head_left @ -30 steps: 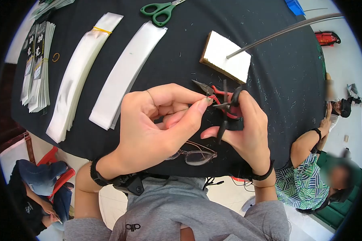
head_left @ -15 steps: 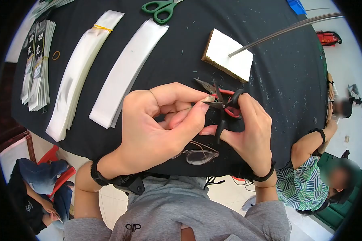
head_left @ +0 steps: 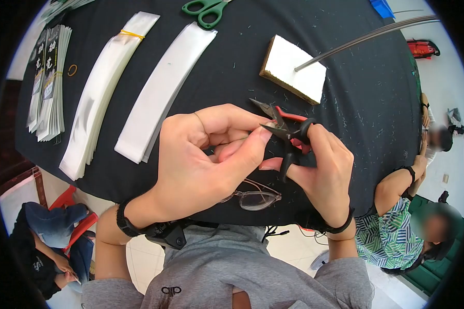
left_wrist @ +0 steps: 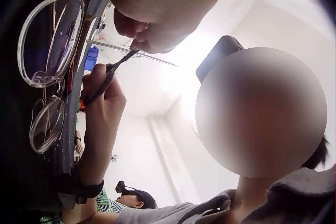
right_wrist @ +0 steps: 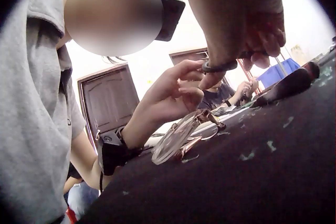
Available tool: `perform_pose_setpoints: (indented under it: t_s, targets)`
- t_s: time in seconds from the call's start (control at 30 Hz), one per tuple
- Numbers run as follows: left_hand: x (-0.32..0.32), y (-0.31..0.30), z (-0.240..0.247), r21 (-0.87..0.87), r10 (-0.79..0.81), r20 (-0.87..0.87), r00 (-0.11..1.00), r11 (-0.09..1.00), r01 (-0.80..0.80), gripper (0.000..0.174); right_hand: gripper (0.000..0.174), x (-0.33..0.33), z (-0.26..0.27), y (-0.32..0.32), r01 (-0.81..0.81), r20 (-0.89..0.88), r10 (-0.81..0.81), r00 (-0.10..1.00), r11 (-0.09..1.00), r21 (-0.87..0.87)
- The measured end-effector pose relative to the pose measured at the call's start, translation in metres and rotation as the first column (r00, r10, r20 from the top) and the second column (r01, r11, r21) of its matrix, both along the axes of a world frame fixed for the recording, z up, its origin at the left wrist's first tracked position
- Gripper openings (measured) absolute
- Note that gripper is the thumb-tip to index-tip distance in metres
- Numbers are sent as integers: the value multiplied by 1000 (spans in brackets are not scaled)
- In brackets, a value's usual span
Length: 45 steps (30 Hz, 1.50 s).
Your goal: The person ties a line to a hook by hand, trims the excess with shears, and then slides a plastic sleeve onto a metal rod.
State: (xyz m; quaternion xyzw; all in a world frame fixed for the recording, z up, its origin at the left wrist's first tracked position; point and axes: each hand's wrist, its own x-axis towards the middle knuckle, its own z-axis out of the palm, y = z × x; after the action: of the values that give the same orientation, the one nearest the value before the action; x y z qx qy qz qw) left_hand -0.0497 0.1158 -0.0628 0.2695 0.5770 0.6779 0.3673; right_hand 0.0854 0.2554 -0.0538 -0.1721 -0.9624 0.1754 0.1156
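Black table (head_left: 232, 77): red pliers (head_left: 290, 117) behind right hand (head_left: 319, 170).

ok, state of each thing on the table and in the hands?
left hand: thumb and forefinger pinched, contents too small to tell
right hand: grips black scissors
red pliers: lying unheld
green scissors: lying unheld
glasses: lying flat, unworn
foam block: rod stuck in
clear bag stack: yellow band round far end

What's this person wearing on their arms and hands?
No gloves. The left hand and right hand each have a black wrist strap; the left strap carries a small black camera unit. Forearms are uncovered below the short sleeves of a grey shirt with a small black logo.
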Motion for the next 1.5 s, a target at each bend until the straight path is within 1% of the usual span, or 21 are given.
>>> perform_pose_setpoints:
  t_s: [0.17, 0.3, 0.47, 0.57, 0.63, 0.7, 0.77, 0.8, 0.87, 1.0, 1.03, 1.07, 1.1, 1.17, 1.37, 1.43, 1.5]
  targets:
    - [0, 0, -2, 0, -14, 8, 1000, 1000, 14, 10, 46, 3, -3, 3, -10, -19, 11, 1000, 1000, 23]
    - [-1, 1, 1, -3, -21, 25, 999, 1000, 21, 10, 44, 3, -4, 2, 12, -39, -13, 999, 1000, -8]
    - [0, 1, 1, -1, -15, 50, 999, 1000, 15, 10, 44, 4, -4, 2, 17, -41, -17, 999, 1000, 7]
    - [0, 2, 0, -42, -16, 38, 999, 999, 18, 9, 43, 4, -5, 2, 17, -47, -15, 999, 999, 39]
    - [2, 2, -8, 17, 26, 34, 999, 999, -27, 9, 43, 7, 0, 1, 27, -22, -26, 999, 999, 29]
    - [2, 2, -8, 19, 28, 33, 999, 999, -28, 9, 42, 8, 2, 2, 37, 2, -37, 999, 999, 19]
    - [1, 2, -7, 22, 29, 31, 999, 999, -29, 9, 46, 7, 3, 2, 32, -33, -35, 999, 995, -90]
    - [0, 2, -6, 9, 30, 15, 999, 1000, -30, 9, 46, 5, 3, 2, 33, -33, -36, 999, 995, -89]
    - [0, 2, -3, -3, 30, -2, 1000, 1000, -30, 9, 53, 2, 3, 1, 158, -7, -163, 987, 963, -220]
    - [1, 1, -1, -30, 3, -78, 997, 1000, -6, 9, 59, 0, 3, 3, 145, 33, -141, 989, 971, -189]
    - [2, 1, -2, -26, -3, -112, 994, 1000, 0, 10, 60, 0, 3, 4, 106, 20, -104, 994, 978, -181]
    - [2, 1, -2, -26, -5, -111, 994, 1000, 2, 10, 61, 0, 2, 4, 66, 7, -66, 998, 983, -171]
    - [3, 1, -3, -26, -5, -140, 990, 1000, 2, 10, 61, 0, 2, 4, 68, 6, -68, 998, 983, -171]
    - [3, 1, -4, -26, -9, -168, 986, 1000, 4, 11, 59, 1, 3, 4, 47, 7, -46, 999, 994, -98]
    - [6, 3, -7, 17, -8, -181, 984, 1000, 12, 14, 54, 1, 4, 5, 19, -29, -22, 999, 996, -90]
    - [5, 3, -5, 1, -12, -264, 964, 1000, 13, 14, 53, 1, 4, 5, 19, -14, -20, 1000, 997, -72]
    - [6, 4, -6, 22, -6, -258, 966, 1000, 12, 15, 53, 2, 4, 5, 18, 1, -18, 1000, 998, -53]
